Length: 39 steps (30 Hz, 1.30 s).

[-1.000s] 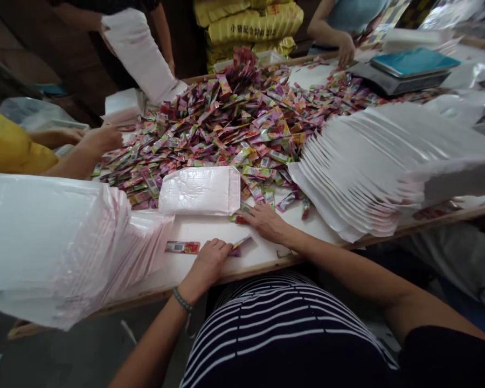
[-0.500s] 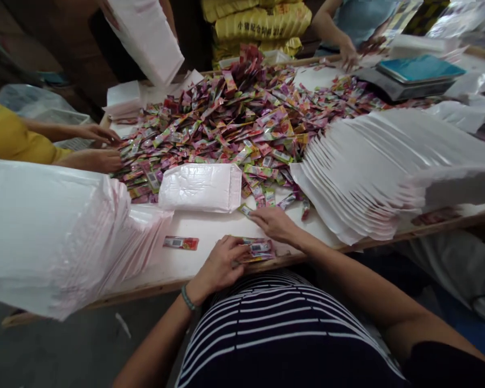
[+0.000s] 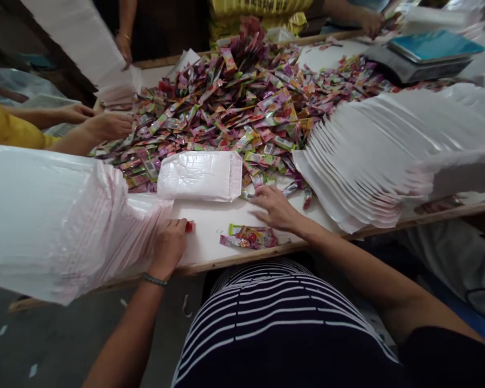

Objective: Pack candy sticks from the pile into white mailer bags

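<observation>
L hand (image 3: 170, 242) mostly covers red sachet (image 3: 190, 226) on tabletop (image 3: 206, 250), can't tell if gripped; R hand (image 3: 278, 209) fingers apart nr pale sachet (image 3: 247, 194). Prob. gathering step; next move calls for thin-edge pinch.

Over by the near edge of the white table (image 3: 204, 242), I see the person's left hand (image 3: 170, 243) covering most of a red packet (image 3: 190, 226), beside the left stack of white mailers (image 3: 36, 210). The right hand (image 3: 278, 209) has its fingers loosely spread near the big heap of packets (image 3: 226, 108). A small cluster of packets (image 3: 248, 237) lies between the hands. Farther off sit a puffy white mailer (image 3: 200, 175) and, far right, a blue-topped scale (image 3: 436, 46).
</observation>
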### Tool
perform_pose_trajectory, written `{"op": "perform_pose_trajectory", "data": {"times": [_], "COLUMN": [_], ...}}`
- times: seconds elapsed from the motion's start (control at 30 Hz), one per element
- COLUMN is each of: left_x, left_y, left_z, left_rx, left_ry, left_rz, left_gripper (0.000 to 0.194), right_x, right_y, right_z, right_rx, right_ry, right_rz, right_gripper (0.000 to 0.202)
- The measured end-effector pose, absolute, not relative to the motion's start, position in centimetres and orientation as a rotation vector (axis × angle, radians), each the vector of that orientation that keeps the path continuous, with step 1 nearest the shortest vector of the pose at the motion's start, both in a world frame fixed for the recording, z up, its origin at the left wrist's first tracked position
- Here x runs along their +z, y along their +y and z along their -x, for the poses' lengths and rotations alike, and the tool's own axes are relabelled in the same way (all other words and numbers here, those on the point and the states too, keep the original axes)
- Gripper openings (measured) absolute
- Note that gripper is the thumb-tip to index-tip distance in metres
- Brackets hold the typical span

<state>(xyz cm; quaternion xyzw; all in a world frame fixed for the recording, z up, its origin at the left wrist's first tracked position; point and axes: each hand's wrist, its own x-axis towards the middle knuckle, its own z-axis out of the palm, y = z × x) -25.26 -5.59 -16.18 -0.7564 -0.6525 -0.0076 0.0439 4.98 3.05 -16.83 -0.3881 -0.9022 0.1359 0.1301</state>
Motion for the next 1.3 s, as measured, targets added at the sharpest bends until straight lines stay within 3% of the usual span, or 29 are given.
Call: {"op": "perform_pose_trajectory", "data": {"times": [0.2,0.37,0.6,0.87,0.93,1.03,1.1,1.3], "left_x": [-16.6,-16.3,-16.5,-17.5,-17.0,-15.7,-14.8,-13.0], "left_y": [-5.8,-5.5,-4.6,-3.7,-3.3,-2.2,-1.3,2.1], "left_z": [24.8,24.5,23.8,23.2,22.4,20.6,19.3,15.2], "left_rx": [-0.095,-0.186,-0.319,-0.347,-0.423,-0.629,-0.798,-1.350], "left_ry": [-2.007,-2.007,-1.897,-1.884,-1.876,-1.882,-1.963,-2.460], "left_rz": [2.289,2.366,2.442,2.476,2.489,2.453,2.407,2.346], "left_gripper": [0.031,0.028,0.027,0.026,0.025,0.024,0.023,0.017], "right_x": [-17.4,-18.3,-17.9,-17.5,-17.0,-16.4,-16.4,-17.9], "right_y": [-1.3,-1.2,3.7,0.9,1.5,4.4,6.3,5.7], "right_z": [-5.9,-5.9,-4.3,-6.9,-6.7,-5.4,-4.3,-5.2], "right_rx": [0.624,0.647,0.220,0.712,0.722,0.439,0.286,0.381], "right_ry": [-2.865,-2.802,-2.725,-2.854,-2.703,-2.292,-2.136,-2.268], "right_rz": [0.993,0.888,1.329,0.977,1.199,1.857,2.070,2.051], "right_gripper": [0.017,0.021,0.026,0.019,0.022,0.040,0.048,0.026]}}
